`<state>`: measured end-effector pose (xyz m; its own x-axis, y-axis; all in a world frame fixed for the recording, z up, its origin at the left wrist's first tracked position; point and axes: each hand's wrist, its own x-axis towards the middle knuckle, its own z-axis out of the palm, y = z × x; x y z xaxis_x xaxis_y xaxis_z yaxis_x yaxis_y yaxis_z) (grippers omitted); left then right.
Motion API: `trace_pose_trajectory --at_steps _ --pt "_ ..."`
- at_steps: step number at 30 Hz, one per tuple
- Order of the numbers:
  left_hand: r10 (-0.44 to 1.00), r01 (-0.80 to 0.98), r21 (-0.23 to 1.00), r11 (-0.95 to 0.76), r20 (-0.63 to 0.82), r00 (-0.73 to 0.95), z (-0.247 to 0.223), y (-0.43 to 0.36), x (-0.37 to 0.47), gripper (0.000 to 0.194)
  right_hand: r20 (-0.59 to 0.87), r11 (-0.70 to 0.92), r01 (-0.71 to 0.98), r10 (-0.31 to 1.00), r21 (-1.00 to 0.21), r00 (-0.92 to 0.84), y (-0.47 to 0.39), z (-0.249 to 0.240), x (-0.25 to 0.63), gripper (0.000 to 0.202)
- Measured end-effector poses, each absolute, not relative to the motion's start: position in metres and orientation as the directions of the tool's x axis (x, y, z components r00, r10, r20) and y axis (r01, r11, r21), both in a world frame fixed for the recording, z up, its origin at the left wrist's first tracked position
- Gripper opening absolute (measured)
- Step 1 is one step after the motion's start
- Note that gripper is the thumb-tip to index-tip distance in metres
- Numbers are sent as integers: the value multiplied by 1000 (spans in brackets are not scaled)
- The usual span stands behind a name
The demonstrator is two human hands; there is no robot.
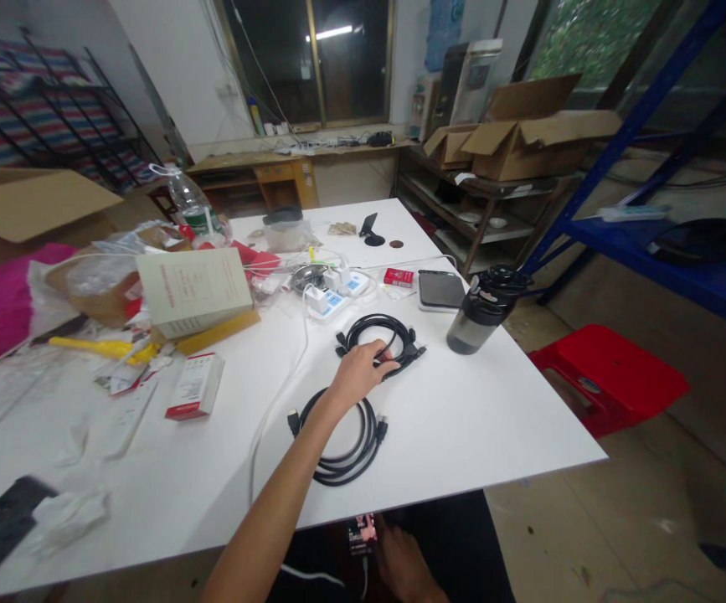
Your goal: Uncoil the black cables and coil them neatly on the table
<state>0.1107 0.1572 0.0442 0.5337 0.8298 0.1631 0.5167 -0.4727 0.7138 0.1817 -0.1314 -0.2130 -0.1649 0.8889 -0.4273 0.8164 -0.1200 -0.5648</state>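
Note:
My left hand [363, 368] reaches over the table, its thumb and fingers closed on a coiled black cable [372, 322] with connector ends. Nearer the table's front edge, partly under my left forearm, lies a second coiled black cable [353, 473] with plugs at its ends. Below the table edge, over my lap, my right hand [406, 561] is closed at the right side of a phone [361, 533] with a lit screen. A white lead hangs from the phone's lower end. Some fingers of that hand are hidden.
Around the cables on the white table [463, 427] are a power strip [337, 295], a dark tumbler [485, 310], a grey-topped device [441, 291] and a red-white box [196, 385]. Bags and packaging crowd the left. A red stool [614, 368] stands at the right.

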Motion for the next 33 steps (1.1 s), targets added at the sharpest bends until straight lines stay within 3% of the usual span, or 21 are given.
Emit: trace_pose_trajectory --at_steps 3,12,19,24,27,30,33 --pt "853 452 782 -429 185 489 49 158 112 9 -448 -143 807 879 -573 -163 -131 -207 183 49" --pt "895 209 875 -436 397 205 102 138 99 29 -406 -209 681 903 -702 -141 -156 -185 205 52" --pt "845 -165 830 -532 532 -45 186 77 80 25 -133 -95 512 990 -854 -38 -160 -112 239 46" --pt "922 -443 814 -375 378 -86 210 31 81 25 114 29 350 968 -936 225 -148 -33 256 58" --pt "970 -516 825 -231 238 -54 198 10 84 29 232 99 375 916 -922 328 -145 5 263 67" --pt "997 -514 854 -76 77 -18 177 -8 88 35 333 199 455 913 -868 235 -143 35 264 67" --pt "999 -522 852 36 -49 -11 156 -23 90 43 353 334 386 935 -860 -23 -143 52 254 50"
